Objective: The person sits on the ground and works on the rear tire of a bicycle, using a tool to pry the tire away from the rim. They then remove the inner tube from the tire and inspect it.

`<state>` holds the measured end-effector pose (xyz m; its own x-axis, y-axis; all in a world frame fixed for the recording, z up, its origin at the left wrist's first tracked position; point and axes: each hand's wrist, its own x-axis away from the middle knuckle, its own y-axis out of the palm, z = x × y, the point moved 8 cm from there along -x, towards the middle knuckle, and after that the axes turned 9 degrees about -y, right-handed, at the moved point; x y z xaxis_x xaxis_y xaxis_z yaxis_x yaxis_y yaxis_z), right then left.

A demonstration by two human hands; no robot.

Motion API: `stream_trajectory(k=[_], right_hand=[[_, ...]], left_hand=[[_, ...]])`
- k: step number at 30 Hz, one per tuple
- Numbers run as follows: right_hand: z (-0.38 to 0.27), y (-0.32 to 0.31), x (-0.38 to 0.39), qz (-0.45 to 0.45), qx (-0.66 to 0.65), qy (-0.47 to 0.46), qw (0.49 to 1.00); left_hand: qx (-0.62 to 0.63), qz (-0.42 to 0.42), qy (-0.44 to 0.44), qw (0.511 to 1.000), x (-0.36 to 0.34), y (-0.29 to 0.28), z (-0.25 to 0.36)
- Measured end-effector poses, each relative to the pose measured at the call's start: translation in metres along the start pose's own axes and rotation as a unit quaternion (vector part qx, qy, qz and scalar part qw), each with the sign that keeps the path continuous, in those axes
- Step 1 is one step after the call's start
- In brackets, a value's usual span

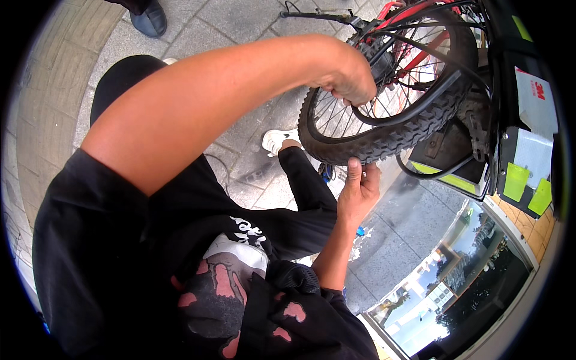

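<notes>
A bicycle wheel (336,123) with a knobby black tire (384,144) stands tilted at upper right, joined to a red bike frame (429,51). A black inner tube (414,111) hangs out along the wheel's near side and over the spokes. My left hand (351,78) reaches across to the wheel's left part, its fingers curled round the tube's end beside the rim. Below the wheel, my right hand (361,183) presses thumb and bent fingers against the tire's outer tread. The left hand's fingertips are partly hidden.
A kickstand (318,17) sticks out at the top. To the right stands a dark box (519,153) with yellow-green patches. A framed reflective pane (450,288) fills the lower right. My white shoe (275,141) rests on grey paving; another person's dark shoe (150,21) is at upper left.
</notes>
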<state>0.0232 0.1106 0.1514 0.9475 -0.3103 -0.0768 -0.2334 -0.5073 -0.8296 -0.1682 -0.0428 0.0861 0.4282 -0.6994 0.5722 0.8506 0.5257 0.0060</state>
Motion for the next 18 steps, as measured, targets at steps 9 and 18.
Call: stream_trajectory(k=[9, 18], right_hand=[[0.047, 0.027, 0.033, -0.074, 0.062, -0.003, 0.995], [0.024, 0.004, 0.011, 0.027, -0.091, 0.017, 0.995]], left_hand=[[-0.011, -0.005, -0.001, 1.0, 0.004, -0.001, 0.002], [-0.01, 0.002, 0.005, 1.0, 0.009, -0.002, 0.003]])
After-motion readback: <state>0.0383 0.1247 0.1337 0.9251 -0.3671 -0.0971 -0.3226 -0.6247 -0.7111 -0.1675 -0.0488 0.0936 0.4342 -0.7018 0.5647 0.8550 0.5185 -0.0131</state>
